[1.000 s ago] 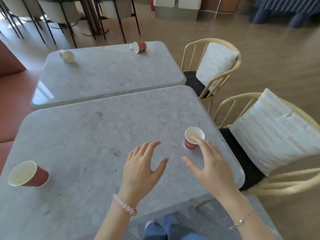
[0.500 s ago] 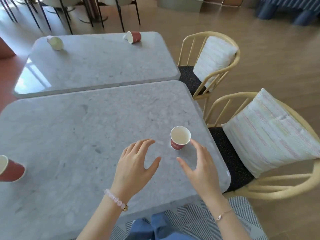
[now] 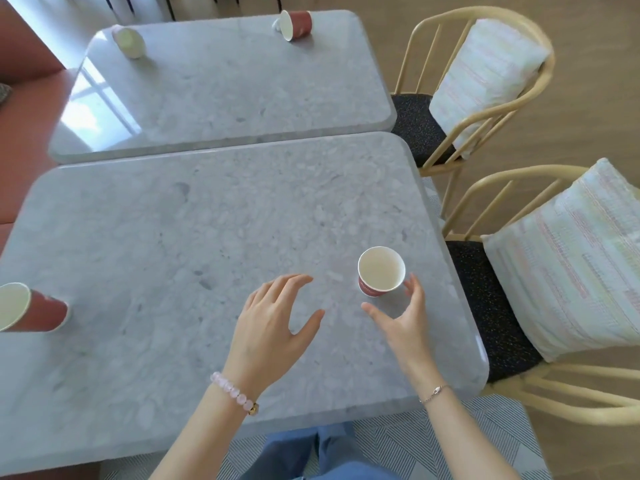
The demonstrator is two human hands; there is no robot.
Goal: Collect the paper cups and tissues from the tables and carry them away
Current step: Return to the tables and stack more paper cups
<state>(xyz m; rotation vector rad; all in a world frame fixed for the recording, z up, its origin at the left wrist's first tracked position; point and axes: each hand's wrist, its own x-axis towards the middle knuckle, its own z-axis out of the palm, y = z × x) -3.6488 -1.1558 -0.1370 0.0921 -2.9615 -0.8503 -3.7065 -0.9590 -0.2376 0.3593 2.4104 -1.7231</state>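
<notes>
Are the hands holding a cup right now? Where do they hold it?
No, nothing is held. The right hand is open beside the upright cup, fingertips near its side, not wrapped round it. The left hand is open and empty.

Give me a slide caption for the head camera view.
Open right hand beside an upright paper cup on the near table; left hand hovers empty.

This looks like a café. The marble-topped near bench (image 3: 173, 237) and far bench (image 3: 225, 91) stand side by side between a red upholstered banquette (image 3: 31, 109) on the left and cushioned wooden chairs (image 3: 415, 126) on the right, paper cups (image 3: 381, 271) on both
</notes>
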